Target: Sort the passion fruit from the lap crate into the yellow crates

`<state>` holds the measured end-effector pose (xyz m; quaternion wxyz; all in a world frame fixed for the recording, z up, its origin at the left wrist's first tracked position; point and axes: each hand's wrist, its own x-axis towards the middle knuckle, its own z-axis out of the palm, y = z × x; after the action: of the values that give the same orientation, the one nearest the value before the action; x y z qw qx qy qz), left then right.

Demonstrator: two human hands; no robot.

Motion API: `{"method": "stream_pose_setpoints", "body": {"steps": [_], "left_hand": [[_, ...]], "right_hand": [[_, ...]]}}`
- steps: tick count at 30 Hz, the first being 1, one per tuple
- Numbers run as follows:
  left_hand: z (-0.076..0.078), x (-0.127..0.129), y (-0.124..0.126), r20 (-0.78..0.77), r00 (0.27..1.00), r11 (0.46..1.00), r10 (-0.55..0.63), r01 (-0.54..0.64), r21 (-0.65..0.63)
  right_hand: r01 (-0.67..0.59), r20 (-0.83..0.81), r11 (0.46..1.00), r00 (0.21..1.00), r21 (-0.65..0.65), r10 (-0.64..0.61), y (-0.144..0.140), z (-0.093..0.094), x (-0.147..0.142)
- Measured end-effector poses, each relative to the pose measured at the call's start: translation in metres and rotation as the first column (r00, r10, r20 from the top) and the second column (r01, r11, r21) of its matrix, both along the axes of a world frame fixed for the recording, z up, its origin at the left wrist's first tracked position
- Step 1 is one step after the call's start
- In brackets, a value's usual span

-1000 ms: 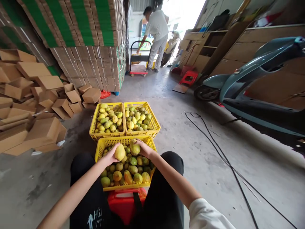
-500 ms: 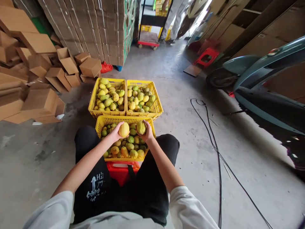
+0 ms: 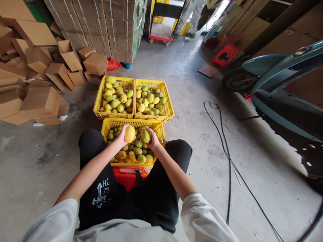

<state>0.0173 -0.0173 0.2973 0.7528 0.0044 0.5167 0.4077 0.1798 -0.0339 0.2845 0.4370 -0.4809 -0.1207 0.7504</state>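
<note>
We hold a yellow fruit (image 3: 129, 133) gripped in our left hand (image 3: 122, 137) and a green fruit (image 3: 145, 135) gripped in our right hand (image 3: 152, 141). Both hang side by side above the far edge of the near crate (image 3: 106, 125), level with each other.

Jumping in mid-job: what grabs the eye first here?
Three yellow crates of fruit sit mid-floor, two side by side beyond the nearest. Over the nearest, the left hand holds a yellow fruit and the right hand a greener fruit. A teal scooter stands at right.
</note>
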Motion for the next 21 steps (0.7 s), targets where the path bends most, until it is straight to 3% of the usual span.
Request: {"method": "stream_pose_setpoints", "body": {"steps": [8, 16, 21], "left_hand": [[-0.0029, -0.0006, -0.0009, 0.149, 0.988, 0.998, -0.052, 0.057, -0.030], [0.0053, 0.0017, -0.0027, 0.136, 0.990, 0.998, -0.028, 0.034, -0.043], [0.0018, 0.0023, -0.0022, 0.135, 0.990, 0.999, -0.031, 0.035, -0.023]], "right_hand": [[-0.042, -0.017, 0.999, 0.999, -0.002, 0.042, 0.0016, -0.0024, 0.0041], [0.058, -0.007, 0.998, 0.998, -0.039, -0.058, 0.0033, -0.0006, 0.0046], [0.119, 0.007, 0.991, 0.993, -0.064, -0.119, 0.0035, -0.0014, 0.0040]]}}
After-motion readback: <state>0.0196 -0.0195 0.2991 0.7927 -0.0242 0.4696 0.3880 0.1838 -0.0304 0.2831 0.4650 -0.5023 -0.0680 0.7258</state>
